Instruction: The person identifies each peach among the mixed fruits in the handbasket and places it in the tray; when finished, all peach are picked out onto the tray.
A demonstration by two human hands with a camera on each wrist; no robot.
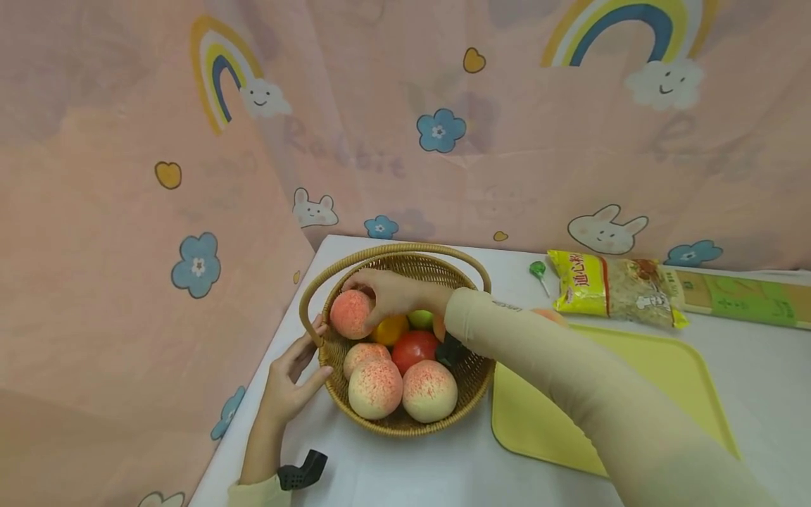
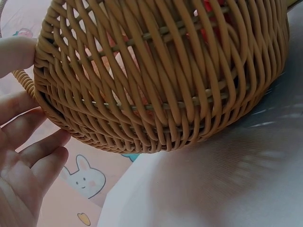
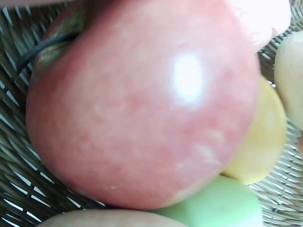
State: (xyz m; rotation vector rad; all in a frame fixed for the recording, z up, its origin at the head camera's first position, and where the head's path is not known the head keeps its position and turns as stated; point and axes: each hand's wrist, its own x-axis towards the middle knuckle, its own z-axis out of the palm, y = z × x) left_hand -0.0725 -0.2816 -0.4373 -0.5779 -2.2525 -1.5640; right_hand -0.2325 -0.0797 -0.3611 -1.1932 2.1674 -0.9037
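My right hand (image 1: 395, 292) reaches into the wicker basket (image 1: 405, 432) and holds a pinkish-red peach (image 1: 350, 315) at its left inner side, between thumb and fingers. Around the basket's left rim, near the handle base, the spread fingers of my left hand (image 1: 288, 387) touch the weave; the left wrist view shows the hand (image 2: 28, 146) beside the wicker wall (image 2: 165, 85). Two large peaches (image 1: 375, 389) lie at the front, a smaller peach behind them. A red apple-like fruit (image 3: 142, 104) with a dark stem fills the right wrist view, beside a yellow fruit (image 3: 262, 137) and a green one (image 3: 222, 203).
A yellow tray (image 1: 652, 380) lies right of the basket, partly under my right forearm. Behind it are a green lollipop (image 1: 538, 269), a yellow bag of pasta (image 1: 589, 285) and a long green-and-tan pack (image 1: 747, 299). The basket's arched handle (image 1: 405, 248) stands up behind my right hand.
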